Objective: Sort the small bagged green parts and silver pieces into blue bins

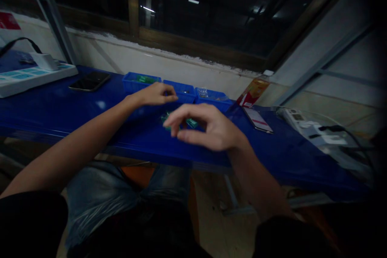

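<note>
My left hand (157,93) is at the front of the middle blue bin (184,96), its thumb and fingers curled together at the tips; whatever may be between them is too small and dim to make out. My right hand (213,127) hovers over the blue table (145,133), fingers bent and thumb apart, with nothing visible in it. Green, shiny small pieces (192,123) lie on the table just behind and partly hidden by the right hand. The left blue bin (128,84) has green pieces in it, and the right blue bin (216,102) holds clear or silvery bits.
A dark phone (90,81) and a white power strip (39,76) lie at the left. To the right are a lit phone (257,120), a red-and-yellow package (253,92) and another power strip (314,131) with cables. A wall and window stand behind the bins.
</note>
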A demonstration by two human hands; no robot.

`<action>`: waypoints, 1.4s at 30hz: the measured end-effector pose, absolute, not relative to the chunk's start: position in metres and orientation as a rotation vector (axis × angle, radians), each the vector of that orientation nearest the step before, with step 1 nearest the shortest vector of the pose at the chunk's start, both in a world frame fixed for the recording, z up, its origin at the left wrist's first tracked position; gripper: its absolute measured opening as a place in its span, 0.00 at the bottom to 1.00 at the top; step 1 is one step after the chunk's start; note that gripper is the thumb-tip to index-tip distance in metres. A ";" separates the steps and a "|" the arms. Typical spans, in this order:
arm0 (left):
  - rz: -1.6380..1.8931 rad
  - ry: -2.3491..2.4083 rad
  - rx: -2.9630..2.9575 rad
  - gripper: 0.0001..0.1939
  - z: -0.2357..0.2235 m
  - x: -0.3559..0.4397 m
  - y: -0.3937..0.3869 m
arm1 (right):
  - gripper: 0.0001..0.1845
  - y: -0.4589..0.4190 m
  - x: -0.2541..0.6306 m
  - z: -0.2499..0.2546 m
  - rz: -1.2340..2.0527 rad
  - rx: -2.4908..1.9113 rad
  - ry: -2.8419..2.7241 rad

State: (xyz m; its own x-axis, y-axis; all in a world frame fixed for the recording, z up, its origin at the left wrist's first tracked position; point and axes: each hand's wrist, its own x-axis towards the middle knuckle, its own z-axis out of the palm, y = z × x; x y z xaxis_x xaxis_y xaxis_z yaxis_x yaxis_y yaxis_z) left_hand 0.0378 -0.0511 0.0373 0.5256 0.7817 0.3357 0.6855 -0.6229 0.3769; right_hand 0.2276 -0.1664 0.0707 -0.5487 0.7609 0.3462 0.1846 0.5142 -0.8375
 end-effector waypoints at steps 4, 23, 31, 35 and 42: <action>0.319 1.118 2.523 0.22 0.025 0.051 -0.054 | 0.06 -0.055 0.238 0.060 0.583 -0.870 -2.183; 1.205 0.972 1.821 0.23 0.017 0.054 -0.038 | 0.16 -0.031 0.232 0.002 0.666 -0.985 -2.067; 1.071 0.757 1.628 0.10 0.021 0.055 -0.045 | 0.11 -0.039 0.225 0.009 1.015 -0.813 -1.772; 0.983 0.823 1.746 0.08 0.025 0.042 -0.041 | 0.12 -0.038 0.225 0.008 0.972 -0.806 -1.770; 0.913 1.012 2.085 0.07 0.027 0.034 -0.035 | 0.11 -0.035 0.229 0.006 0.977 -0.913 -1.758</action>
State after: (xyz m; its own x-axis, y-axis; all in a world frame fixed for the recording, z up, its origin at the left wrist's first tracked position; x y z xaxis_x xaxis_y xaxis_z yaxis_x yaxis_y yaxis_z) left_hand 0.0340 -0.0351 0.0271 0.4624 0.8328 0.3044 0.3887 -0.4989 0.7746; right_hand 0.2292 -0.0354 0.0056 -0.3234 0.8801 0.3477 0.1695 0.4153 -0.8937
